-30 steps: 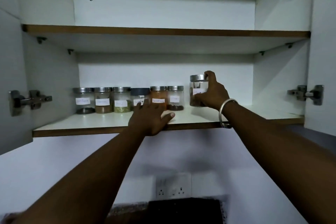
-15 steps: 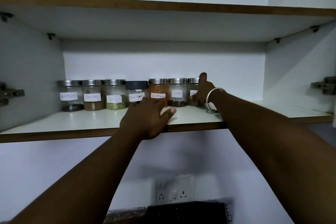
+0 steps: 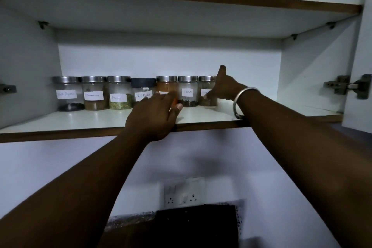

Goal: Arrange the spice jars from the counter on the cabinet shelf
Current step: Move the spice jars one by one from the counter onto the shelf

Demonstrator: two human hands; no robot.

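Note:
Several clear spice jars with paper labels stand in a row at the back of the lower cabinet shelf [image 3: 80, 121]. From the left I see a silver-lidded pepper jar [image 3: 68, 94], a cinnamon jar [image 3: 93, 94], a fennel jar [image 3: 118, 94], a dark-lidded black pepper jar [image 3: 143, 84], an orange-powder jar [image 3: 167, 86], a cloves jar [image 3: 187, 91] and the last jar [image 3: 205, 84]. My right hand [image 3: 225, 86] is beside the last jar, fingertips on its front and thumb raised clear. My left hand [image 3: 155, 115] lies flat on the shelf's front edge, hiding the orange jar's lower part.
The upper shelf [image 3: 181, 0] hangs close above the jars. The lower shelf is bare to the right of the row, up to the cabinet wall with its door hinge [image 3: 346, 86]. Below are a wall socket [image 3: 185, 193] and a dark object [image 3: 197, 225] on the counter.
My right hand carried the last jar from the shelf's front to the back, set it at the row's right end, and its thumb has lifted off. The left hand stayed on the shelf edge.

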